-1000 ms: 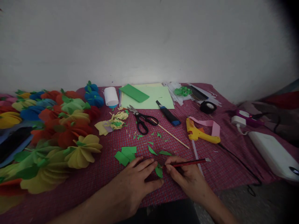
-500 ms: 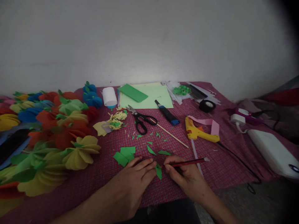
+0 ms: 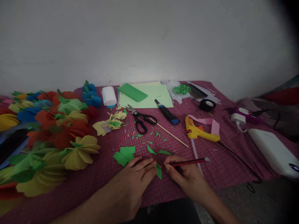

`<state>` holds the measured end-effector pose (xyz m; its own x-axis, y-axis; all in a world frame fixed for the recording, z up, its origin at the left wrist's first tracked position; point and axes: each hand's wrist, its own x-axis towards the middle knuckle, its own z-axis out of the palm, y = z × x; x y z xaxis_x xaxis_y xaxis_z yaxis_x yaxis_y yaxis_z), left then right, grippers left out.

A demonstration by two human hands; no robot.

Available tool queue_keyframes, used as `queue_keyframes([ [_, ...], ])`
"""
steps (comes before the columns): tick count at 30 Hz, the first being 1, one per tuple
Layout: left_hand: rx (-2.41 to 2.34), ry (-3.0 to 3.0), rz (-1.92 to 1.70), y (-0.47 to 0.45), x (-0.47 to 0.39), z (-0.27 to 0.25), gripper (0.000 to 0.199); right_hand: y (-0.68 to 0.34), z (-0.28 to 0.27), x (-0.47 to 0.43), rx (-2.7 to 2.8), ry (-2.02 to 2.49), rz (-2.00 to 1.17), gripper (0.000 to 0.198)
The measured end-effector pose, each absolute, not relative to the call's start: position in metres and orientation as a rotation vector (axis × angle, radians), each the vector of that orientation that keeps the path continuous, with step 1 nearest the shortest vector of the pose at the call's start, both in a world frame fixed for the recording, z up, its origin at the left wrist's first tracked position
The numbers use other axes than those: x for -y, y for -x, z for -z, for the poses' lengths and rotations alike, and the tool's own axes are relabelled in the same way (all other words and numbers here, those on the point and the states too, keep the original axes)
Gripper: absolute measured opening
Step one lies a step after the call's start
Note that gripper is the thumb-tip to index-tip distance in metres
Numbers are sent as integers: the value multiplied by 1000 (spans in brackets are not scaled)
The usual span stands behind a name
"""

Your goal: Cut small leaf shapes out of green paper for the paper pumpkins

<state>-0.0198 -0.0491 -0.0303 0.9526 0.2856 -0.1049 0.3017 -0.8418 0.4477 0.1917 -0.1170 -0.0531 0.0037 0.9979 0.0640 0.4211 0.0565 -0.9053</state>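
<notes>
My right hand (image 3: 184, 175) grips a red and black pencil (image 3: 190, 162) between thumb and fingers, its tip down at a small green paper piece (image 3: 158, 172). Opposite it, my left hand (image 3: 136, 177) lies flat on the cloth, fingers stretched out, with the fingertips against that same piece and partly covering it. Beyond my left fingers are several green paper squares (image 3: 123, 154). Two curved green scraps (image 3: 151, 150) lie just past the gap between my hands.
Black-handled scissors (image 3: 141, 119), a wooden stick (image 3: 173, 134) and a utility knife (image 3: 167, 112) lie mid-table. A yellow glue gun (image 3: 201, 132) with a cord is at right, near a white power bank (image 3: 272, 152). Folded paper ornaments (image 3: 79, 152) crowd the left. Pale green sheets (image 3: 158, 93) lie behind.
Nearly nothing differs. Both hands, the pencil and the green piece keep their places; the view has shifted very slightly.
</notes>
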Motion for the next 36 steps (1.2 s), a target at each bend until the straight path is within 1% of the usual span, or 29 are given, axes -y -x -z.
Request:
queue_keyframes([
  [8, -412, -2647, 36, 20, 51, 42, 87, -193, 55, 119, 1533, 1494, -900, 11],
  [15, -405, -2643, 28, 20, 51, 40, 83, -192, 53, 117, 1536, 1500, -904, 11],
  [30, -404, -2649, -15, 20, 52, 44, 84, -193, 53, 120, 1523, 1502, -939, 14],
  [36, -405, -2638, 27, 21, 52, 40, 85, -194, 52, 120, 1507, 1483, -963, 14],
])
